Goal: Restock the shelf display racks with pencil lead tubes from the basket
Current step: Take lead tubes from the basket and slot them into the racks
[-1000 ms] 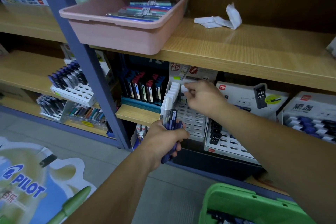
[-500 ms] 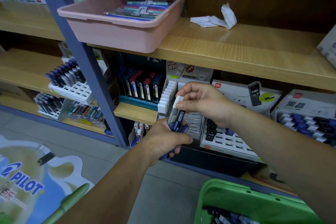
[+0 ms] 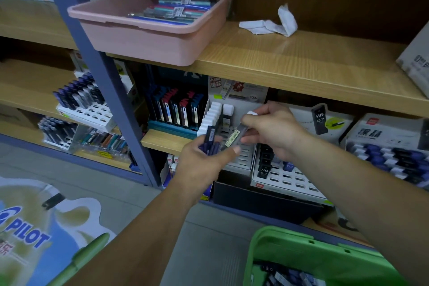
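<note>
My left hand (image 3: 204, 160) grips a bundle of dark blue lead tubes (image 3: 210, 143) in front of the white display rack (image 3: 241, 158). My right hand (image 3: 272, 132) pinches one white-capped clear lead tube (image 3: 240, 133), tilted, its lower end still near the bundle. The rack's left column holds a row of white-capped tubes (image 3: 211, 116); most other slots are bare. A green basket (image 3: 290, 248) at the bottom right holds more loose tubes.
A second white rack (image 3: 287, 181) with black HB 0.7 tubes stands to the right, and a rack of blue tubes (image 3: 390, 160) beyond it. A pink tub (image 3: 148, 35) of pens and a crumpled white paper (image 3: 271, 24) sit on the upper shelf. A blue upright post (image 3: 99, 72) stands left.
My right hand left the rack, came back to the bundle and has drawn one white-capped tube up and to the right out of it. The left hand has stayed put.
</note>
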A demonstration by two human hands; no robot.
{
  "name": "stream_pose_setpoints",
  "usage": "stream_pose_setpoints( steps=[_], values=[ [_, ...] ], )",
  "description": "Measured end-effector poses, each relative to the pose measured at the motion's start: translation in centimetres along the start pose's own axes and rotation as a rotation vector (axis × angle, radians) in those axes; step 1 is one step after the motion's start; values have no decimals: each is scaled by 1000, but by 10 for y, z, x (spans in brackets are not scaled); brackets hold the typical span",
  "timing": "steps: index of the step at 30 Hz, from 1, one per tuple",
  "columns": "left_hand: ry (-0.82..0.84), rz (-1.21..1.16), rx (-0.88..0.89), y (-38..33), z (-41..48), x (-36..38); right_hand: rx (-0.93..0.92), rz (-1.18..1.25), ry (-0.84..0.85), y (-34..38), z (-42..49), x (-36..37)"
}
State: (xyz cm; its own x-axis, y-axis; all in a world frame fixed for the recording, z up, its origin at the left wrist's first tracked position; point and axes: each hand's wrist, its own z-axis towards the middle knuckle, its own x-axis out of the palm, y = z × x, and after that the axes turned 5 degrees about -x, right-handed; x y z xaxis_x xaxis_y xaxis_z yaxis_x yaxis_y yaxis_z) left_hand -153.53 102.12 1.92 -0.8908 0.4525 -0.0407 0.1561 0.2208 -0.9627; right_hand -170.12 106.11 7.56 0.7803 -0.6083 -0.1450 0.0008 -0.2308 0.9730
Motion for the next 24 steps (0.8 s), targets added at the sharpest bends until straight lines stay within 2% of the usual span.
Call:
stream_pose_setpoints(
  steps=[2, 4, 8, 10, 16, 20, 24],
  values=[
    [69, 49, 36, 0, -4, 4, 19, -6, 23, 0, -3, 4],
    [55, 89, 61, -1, -3, 4, -6, 0, 88, 2, -6, 7],
    [110, 22, -48, -4, -4, -3, -99, 56, 303, 6, -7, -3],
    [122, -20, -97, -5, -6, -5, -149, 37, 339, 7, -5, -9],
    [57, -53, -196, -4, -2, -9, -213, -40, 249, 3, 2, -10],
    [36, -18, -226, 4, 2, -10, -253, -149, 8, 0, 20, 0],
    [160, 28, -304, 7, 0, -14, -290, -297, -79, -9, 45, 12]
  ],
)
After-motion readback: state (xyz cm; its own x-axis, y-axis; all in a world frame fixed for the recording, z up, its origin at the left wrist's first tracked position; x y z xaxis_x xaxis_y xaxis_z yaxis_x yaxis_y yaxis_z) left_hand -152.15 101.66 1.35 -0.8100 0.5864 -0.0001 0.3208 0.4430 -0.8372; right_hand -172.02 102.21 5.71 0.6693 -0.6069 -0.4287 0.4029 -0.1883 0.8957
